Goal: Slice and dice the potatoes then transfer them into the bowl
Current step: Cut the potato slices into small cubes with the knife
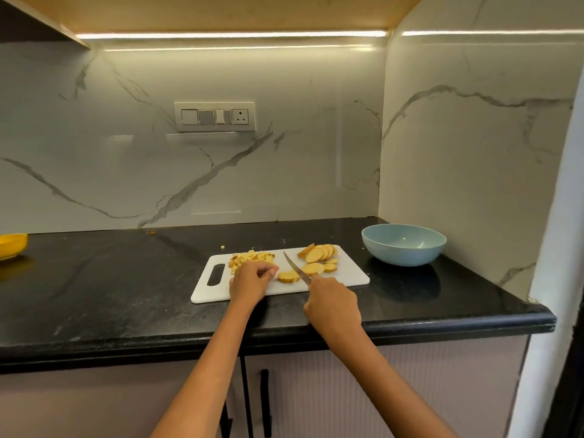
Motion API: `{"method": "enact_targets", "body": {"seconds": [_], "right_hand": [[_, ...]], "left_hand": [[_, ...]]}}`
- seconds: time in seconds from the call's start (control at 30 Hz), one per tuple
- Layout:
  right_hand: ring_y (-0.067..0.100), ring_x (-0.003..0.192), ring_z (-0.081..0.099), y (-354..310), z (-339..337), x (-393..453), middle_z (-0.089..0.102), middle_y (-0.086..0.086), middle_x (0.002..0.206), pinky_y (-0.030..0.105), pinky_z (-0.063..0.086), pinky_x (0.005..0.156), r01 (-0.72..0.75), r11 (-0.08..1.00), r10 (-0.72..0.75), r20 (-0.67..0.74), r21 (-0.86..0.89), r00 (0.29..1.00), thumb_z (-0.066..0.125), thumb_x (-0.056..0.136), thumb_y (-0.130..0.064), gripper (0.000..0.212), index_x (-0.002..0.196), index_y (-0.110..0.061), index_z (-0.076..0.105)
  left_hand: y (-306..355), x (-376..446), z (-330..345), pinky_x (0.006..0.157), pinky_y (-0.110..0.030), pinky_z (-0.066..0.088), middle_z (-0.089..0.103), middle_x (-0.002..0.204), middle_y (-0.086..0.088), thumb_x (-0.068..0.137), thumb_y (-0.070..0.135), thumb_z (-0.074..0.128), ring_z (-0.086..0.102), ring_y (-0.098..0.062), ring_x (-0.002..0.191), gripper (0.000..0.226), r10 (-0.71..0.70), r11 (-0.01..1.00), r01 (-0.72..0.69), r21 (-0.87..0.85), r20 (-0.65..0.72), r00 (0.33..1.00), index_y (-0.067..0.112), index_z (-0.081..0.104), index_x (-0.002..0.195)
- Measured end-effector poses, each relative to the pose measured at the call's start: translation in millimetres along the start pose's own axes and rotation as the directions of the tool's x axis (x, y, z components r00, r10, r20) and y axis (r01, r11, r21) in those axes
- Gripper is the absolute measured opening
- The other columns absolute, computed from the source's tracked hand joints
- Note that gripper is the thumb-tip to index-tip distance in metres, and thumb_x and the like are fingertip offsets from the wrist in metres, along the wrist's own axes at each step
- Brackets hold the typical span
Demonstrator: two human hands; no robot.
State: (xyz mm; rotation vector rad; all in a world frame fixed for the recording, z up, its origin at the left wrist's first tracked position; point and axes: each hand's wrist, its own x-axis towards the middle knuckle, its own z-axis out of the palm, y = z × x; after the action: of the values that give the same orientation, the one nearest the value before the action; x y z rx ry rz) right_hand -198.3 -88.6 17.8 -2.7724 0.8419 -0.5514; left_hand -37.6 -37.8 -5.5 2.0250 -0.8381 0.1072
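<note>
A white cutting board [347, 276] lies on the black counter. Diced potato pieces [252, 257] are heaped at its back left, and round potato slices [319, 254] lie at its back right. A small stack of slices [288, 276] sits at the board's middle. My right hand [331, 303] grips a knife [295, 268], whose blade slants over that stack. My left hand [251, 279] rests on the board just left of the stack with its fingers curled, their tips close to the slices. An empty light-blue bowl [404, 245] stands to the right of the board.
A yellow bowl [12, 245] sits at the counter's far left edge. A stray potato bit [223, 247] lies behind the board. Marble walls close off the back and right. Cabinet doors with black handles [264, 403] are below the counter edge.
</note>
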Motion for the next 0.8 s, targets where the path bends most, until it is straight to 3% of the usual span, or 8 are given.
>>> {"method": "enact_targets", "body": {"seconds": [0.17,0.5,0.67,0.8], "right_hand": [[0.020,0.094,0.060,-3,2,0,0.060,0.007,0.107,0.030,0.046,0.082,0.012,1.000,-0.012,0.025,0.015,1.000,0.050,0.094,-0.020,0.023,0.114,-0.011,0.054],[0.020,0.093,0.060,-3,-2,2,0.060,0.008,0.106,0.029,0.047,0.081,0.042,0.999,-0.042,0.053,-0.006,0.998,0.051,0.094,-0.020,0.023,0.114,-0.011,0.056],[0.024,0.100,0.058,-11,-6,11,0.059,0.010,0.113,0.029,0.042,0.079,0.082,0.994,-0.078,0.057,-0.066,0.995,0.050,0.094,-0.018,0.025,0.117,-0.008,0.054],[0.024,0.103,0.058,-14,-4,7,0.059,0.010,0.116,0.029,0.042,0.080,0.126,0.982,-0.117,0.066,-0.142,0.991,0.046,0.097,-0.013,0.024,0.119,-0.008,0.054]], "left_hand": [[-2,1,1,0.091,-0.037,0.049,0.071,0.099,-0.003,0.083,0.015,0.068,0.063,-0.016,0.094,0.012,0.021,0.999,-0.023,-0.043,-0.032,0.999,0.015,0.073,0.093],[0,0,0,0.090,-0.040,0.046,0.070,0.089,0.005,0.079,0.023,0.072,0.057,-0.009,0.085,0.008,0.046,0.998,-0.046,0.030,0.001,0.999,0.019,0.074,0.086],[-1,1,0,0.083,-0.039,0.044,0.064,0.074,0.011,0.080,0.023,0.071,0.045,0.000,0.063,0.004,0.080,0.995,-0.081,0.055,0.009,0.997,0.020,0.074,0.081],[-1,0,1,0.078,-0.034,0.043,0.069,0.084,0.006,0.079,0.024,0.072,0.045,-0.001,0.066,0.006,0.088,0.995,-0.088,0.056,0.004,0.996,0.020,0.075,0.083]]}}
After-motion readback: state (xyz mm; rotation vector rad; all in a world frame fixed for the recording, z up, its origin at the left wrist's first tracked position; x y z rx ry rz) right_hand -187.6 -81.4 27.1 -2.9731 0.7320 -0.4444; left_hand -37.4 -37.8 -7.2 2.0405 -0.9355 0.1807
